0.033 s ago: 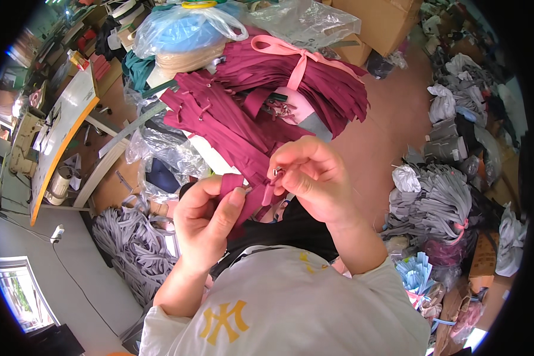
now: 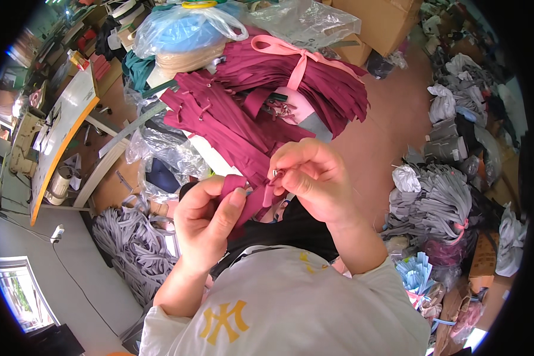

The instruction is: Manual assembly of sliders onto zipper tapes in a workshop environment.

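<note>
In front of my chest my left hand (image 2: 203,218) is closed, with a maroon zipper (image 2: 256,206) pinched between thumb and forefinger. Its end loops over the fingers. To the right, the thumb and forefinger of my right hand (image 2: 317,181) press together on a small metal zipper slider (image 2: 275,172) with a maroon pull hanging by it. Whether the tape runs inside the slider is too small to tell. Just beyond my hands, a heap of maroon zippers (image 2: 210,113) lies across the worktop. Behind it rests a thick maroon bundle (image 2: 332,89) tied with a pink ribbon (image 2: 298,71).
Small sliders (image 2: 282,110) lie between the maroon piles. A plastic-wrapped blue roll (image 2: 181,32) sits at the worktop's far end, near a cardboard box (image 2: 380,24). Grey zipper bundles (image 2: 436,199) cover the floor at right; more grey strips (image 2: 130,246) are at left, below a table (image 2: 71,118).
</note>
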The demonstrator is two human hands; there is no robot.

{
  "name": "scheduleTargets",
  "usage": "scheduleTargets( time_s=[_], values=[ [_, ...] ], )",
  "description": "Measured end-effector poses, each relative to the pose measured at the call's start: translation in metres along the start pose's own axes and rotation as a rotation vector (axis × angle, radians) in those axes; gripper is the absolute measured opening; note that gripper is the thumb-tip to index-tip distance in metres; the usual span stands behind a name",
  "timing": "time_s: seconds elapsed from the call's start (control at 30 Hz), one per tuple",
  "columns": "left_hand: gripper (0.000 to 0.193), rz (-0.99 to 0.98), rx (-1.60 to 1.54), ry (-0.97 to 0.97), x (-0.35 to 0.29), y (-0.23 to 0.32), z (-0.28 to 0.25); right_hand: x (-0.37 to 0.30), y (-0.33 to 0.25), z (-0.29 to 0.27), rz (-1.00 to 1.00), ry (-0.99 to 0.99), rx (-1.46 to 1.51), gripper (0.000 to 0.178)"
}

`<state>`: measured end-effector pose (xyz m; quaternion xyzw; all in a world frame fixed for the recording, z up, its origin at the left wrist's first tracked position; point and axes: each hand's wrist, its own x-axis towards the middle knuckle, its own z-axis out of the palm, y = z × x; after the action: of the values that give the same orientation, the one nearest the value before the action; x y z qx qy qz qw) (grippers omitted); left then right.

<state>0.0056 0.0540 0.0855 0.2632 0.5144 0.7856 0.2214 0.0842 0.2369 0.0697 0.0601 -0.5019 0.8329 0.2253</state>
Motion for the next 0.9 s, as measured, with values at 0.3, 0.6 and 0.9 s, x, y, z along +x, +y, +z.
scheduleTargets(
  time_s=[0.3, 0.6, 0.9],
  values=[
    [0.011, -0.004, -0.01, -0.098, 0.001, 0.005, -0.001, 0.004, -0.011, 0.004, 0.071, -0.154, -0.085, 0.024],
    [0.009, -0.038, 0.0, -0.065, 0.0, 0.002, -0.005, 0.003, -0.008, 0.003, 0.052, -0.167, -0.237, 0.023],
    [0.009, -0.062, -0.01, -0.047, -0.002, 0.003, -0.004, 0.004, -0.012, 0.001, 0.108, -0.166, -0.036, 0.022]
  ],
)
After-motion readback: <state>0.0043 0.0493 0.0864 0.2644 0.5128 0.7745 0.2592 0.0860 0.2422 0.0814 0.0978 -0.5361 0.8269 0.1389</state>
